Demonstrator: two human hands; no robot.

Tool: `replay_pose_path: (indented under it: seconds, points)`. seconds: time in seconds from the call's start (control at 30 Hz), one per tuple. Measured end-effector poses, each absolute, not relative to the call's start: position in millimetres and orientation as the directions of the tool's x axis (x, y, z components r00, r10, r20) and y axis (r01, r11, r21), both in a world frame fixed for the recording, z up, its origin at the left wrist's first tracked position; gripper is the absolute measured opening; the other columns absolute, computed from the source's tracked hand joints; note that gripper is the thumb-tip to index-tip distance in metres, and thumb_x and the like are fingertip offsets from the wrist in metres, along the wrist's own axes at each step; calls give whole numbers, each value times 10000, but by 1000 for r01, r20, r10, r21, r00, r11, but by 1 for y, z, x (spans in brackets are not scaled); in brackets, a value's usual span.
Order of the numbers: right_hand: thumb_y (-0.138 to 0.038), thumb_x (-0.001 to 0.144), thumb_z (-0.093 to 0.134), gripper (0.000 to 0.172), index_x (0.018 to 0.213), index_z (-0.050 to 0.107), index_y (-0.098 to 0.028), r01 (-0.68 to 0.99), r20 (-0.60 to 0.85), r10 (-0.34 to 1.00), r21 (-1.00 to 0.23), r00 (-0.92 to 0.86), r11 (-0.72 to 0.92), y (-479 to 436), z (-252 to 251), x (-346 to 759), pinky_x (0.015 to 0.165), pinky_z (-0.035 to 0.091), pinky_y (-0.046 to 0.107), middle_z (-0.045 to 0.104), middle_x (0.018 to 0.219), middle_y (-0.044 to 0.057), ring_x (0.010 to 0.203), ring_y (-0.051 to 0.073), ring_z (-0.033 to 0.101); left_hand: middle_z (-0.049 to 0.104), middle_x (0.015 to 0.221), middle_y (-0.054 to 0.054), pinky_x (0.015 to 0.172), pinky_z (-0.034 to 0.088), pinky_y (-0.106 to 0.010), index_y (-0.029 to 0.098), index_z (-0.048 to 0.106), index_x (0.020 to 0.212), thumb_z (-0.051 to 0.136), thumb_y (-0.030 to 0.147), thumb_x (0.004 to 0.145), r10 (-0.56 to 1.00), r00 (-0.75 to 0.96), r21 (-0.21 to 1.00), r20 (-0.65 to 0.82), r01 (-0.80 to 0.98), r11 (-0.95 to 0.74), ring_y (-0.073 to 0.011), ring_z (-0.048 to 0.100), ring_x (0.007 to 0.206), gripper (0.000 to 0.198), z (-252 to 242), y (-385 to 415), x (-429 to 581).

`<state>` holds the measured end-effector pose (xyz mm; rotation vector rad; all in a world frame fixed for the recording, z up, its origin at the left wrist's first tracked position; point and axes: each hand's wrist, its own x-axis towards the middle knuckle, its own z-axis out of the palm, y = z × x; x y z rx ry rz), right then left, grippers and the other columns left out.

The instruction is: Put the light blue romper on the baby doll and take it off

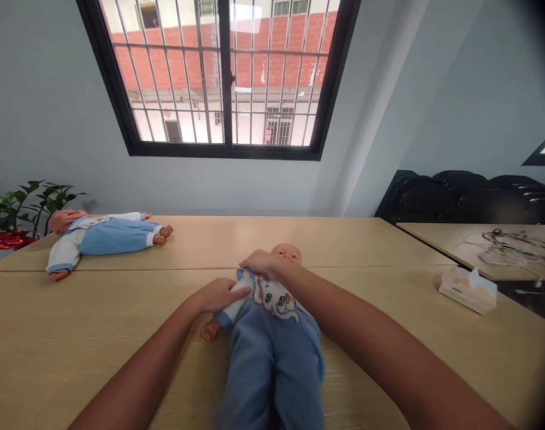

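Note:
A baby doll (272,349) lies on its back in front of me, its head (287,251) pointing away. It wears blue overalls with an elephant face (276,298) on the bib, over a white top with blue cuffs. My left hand (221,294) is closed around the doll's white sleeve (235,307), above its small bare hand (210,329). Across the doll's chest reaches my right arm. My right hand (261,263) is closed on the clothing at the shoulder, beside the head; its fingertips are partly hidden. The doll's other arm is covered by my forearm.
A second, similarly dressed doll (113,235) lies at the table's far left, near a potted plant (24,206). On the right stand a tissue box (465,289) and, farther back, tangled cables (514,246). Black chairs (456,197) line the wall. A barred window is ahead.

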<state>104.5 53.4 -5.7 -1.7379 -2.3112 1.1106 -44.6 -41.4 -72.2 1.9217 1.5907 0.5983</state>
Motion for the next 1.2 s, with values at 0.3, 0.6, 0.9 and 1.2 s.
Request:
replay_pose_path:
  seconds: [0.3, 0.6, 0.9, 1.2]
  points:
    - [-206, 841, 664, 241, 991, 775, -53, 928, -217, 925, -280, -311, 246, 55, 11, 115, 721, 492, 312, 760, 1088, 268, 1056, 348, 723, 711, 665, -29, 597, 342, -294, 212, 727, 754, 647, 531, 803, 971, 205, 587, -123, 804, -95, -208, 577, 581, 333, -29, -52, -60]
    - [-417, 903, 633, 320, 688, 616, -182, 877, -355, 853, -430, -382, 214, 29, 8, 135, 470, 379, 260, 565, 549, 22, 469, 144, 508, 757, 789, -36, 606, 373, -270, 201, 738, 820, 596, 613, 850, 952, 265, 656, -154, 748, -102, -214, 613, 676, 438, -43, -44, -78]
    - [-414, 1002, 538, 377, 730, 633, -171, 804, -75, 884, -457, -462, 381, 14, -5, 165, 710, 409, 275, 711, 832, 95, 833, 209, 636, 789, 847, -48, 637, 420, -272, 203, 770, 887, 591, 681, 839, 943, 271, 681, -193, 729, -70, -236, 666, 730, 513, -61, -40, -87]
    - [-450, 1012, 533, 300, 842, 580, -206, 569, 162, 779, -596, -606, 567, -49, -59, 285, 775, 427, 299, 635, 907, 41, 850, 204, 562, 774, 1031, -141, 801, 473, -331, 177, 765, 987, 634, 593, 853, 985, 124, 512, -119, 858, -46, -309, 679, 930, 456, -54, -42, -82]
